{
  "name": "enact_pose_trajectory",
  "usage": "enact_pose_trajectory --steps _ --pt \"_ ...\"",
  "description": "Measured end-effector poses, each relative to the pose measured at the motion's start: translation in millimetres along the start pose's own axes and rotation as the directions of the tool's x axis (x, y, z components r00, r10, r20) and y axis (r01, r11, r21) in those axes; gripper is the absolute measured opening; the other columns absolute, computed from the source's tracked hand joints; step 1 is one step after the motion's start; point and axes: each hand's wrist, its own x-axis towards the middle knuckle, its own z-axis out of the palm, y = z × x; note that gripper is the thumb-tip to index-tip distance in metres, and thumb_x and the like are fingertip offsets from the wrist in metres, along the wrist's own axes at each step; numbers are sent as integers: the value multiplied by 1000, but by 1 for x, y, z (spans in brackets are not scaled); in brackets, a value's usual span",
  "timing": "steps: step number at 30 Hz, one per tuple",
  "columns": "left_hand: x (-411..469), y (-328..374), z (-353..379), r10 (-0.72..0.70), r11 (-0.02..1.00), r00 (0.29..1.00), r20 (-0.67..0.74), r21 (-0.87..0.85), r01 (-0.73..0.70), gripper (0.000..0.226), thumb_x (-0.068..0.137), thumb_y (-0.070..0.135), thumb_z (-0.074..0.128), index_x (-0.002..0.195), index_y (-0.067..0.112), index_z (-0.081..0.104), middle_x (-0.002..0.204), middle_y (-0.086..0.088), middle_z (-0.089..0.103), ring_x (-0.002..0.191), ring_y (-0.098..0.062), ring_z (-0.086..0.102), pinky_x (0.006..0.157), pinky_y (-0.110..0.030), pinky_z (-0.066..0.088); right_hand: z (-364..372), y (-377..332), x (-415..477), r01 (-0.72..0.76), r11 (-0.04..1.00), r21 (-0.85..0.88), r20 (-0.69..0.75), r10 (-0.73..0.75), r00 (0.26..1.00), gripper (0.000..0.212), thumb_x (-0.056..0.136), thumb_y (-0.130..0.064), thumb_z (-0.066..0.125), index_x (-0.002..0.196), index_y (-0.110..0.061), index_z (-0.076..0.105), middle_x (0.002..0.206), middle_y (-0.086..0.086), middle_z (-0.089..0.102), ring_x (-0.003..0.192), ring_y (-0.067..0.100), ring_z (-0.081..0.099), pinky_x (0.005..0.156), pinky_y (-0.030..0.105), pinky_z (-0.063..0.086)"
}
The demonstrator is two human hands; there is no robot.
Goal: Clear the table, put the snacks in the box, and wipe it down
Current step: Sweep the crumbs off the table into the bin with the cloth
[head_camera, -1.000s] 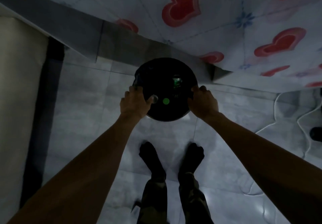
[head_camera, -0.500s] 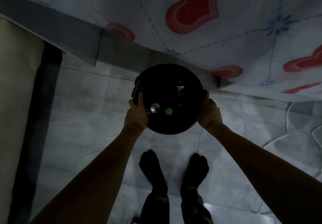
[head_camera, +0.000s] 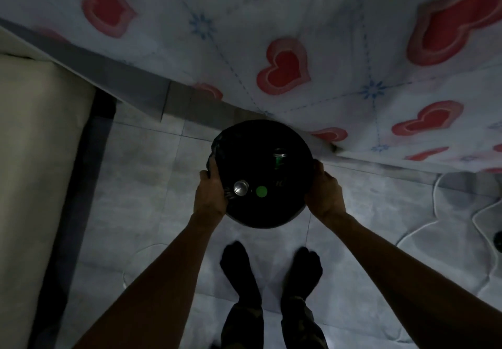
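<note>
Fingers (head_camera: 212, 166) of left hand (head_camera: 210, 196) and right hand (head_camera: 324, 194) curl over opposite rim sides of bin (head_camera: 252, 134), held level beside table (head_camera: 326, 36) edge, likely for clearing trash; silver can (head_camera: 241, 188), green can (head_camera: 279, 158), cap (head_camera: 261, 191) inside.

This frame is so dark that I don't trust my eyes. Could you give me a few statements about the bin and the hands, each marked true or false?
1. The left hand and the right hand grip opposite sides of the round black bin. True.
2. The black bin holds nothing. False: a silver can, a green disc and a green can lie inside.
3. The cloth on the table bears red hearts. True.
4. The person wears white shoes. False: the feet are covered in something dark.
5. The black bin sits on the table. False: it is over the tiled floor, beside the cloth's edge.
</note>
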Motion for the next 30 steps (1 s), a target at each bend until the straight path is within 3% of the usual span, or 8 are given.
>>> enact_pose_trajectory --steps 5,9,14,20,27,30 --pt "-53 24 -56 0 1000 1000 -21 2 0 83 95 14 59 160 17 7 139 -24 39 113 -43 57 95 -47 48 -53 -28 -57 65 996 54 -44 -63 997 43 96 -12 52 137 -9 39 97 10 67 84 29 68 66 29 49" --pt "-113 42 -106 30 1000 999 -43 -8 -30 86 94 16 60 160 20 6 138 -23 42 111 -40 58 93 -47 51 -115 -60 -121 131 987 89 -92 -123 988 44 98 -13 50 141 -12 40 107 8 67 94 26 66 74 27 45" --pt "-192 69 -174 4 1000 998 -55 23 -3 95 88 20 68 160 17 6 135 -19 43 108 -39 59 90 -45 50 -181 -92 -187 158 985 74 -99 -151 984 41 97 -24 49 137 -20 40 99 0 65 80 13 58 69 25 45" --pt "-246 89 -228 -30 1000 992 -119 -6 30 86 95 26 61 160 20 6 145 -20 38 121 -38 54 102 -44 46 -237 -127 -224 224 973 47 -131 -216 967 41 95 -24 53 134 -14 45 99 5 67 87 22 67 73 34 55" --pt "-284 88 -259 -42 996 987 -158 -80 30 75 97 21 56 159 21 15 139 -19 44 118 -36 54 95 -40 46 -255 -153 -261 304 952 21 -206 -294 934 37 91 -14 63 127 -9 54 96 6 70 84 24 69 68 27 53" --pt "-295 75 -264 -28 999 984 -175 -24 24 79 94 30 59 158 23 14 135 -17 45 114 -35 56 97 -42 47 -247 -156 -276 363 932 -17 -223 -358 907 32 85 -7 68 115 -5 61 90 9 70 79 28 70 65 33 57"
